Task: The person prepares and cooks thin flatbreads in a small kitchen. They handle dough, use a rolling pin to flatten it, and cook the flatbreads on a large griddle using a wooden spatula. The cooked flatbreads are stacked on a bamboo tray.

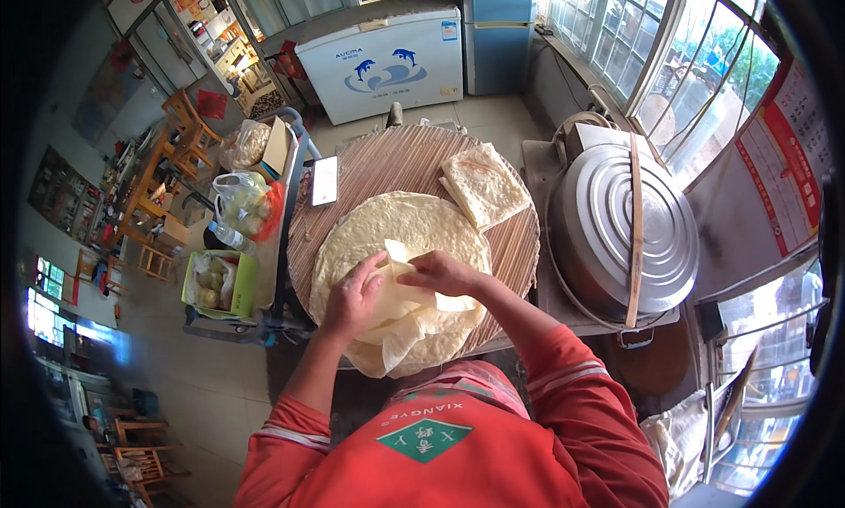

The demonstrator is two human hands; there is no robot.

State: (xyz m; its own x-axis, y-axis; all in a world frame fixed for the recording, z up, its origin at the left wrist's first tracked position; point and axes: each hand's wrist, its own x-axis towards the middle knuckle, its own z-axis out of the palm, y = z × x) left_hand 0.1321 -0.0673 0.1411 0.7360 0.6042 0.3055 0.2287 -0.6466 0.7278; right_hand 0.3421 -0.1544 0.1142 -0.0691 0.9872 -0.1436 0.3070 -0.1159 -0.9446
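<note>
A thin, pale sheet of flatbread (404, 349) is gathered and partly folded on top of a wide round stack of flatbreads (403, 219). My right hand (443, 273) pinches a raised part of this sheet between thumb and fingers. Along the sheet's left side rests my left hand (355, 295), thumb and index finger somewhat apart; whether it grips the sheet is hidden. The stack lies on a round board with a ridged, striped surface (370, 158), its near edge overhanging towards me. Folded flatbread (487, 184) sits at the board's far right.
A smartphone (325, 181) lies at the board's left edge. On the left, a cart (272, 270) carries bagged produce (243, 204), a plastic bottle (231, 237) and a green box (245, 287). Close on the right stands a large lidded metal pan (594, 230). A chest freezer (386, 65) stands beyond.
</note>
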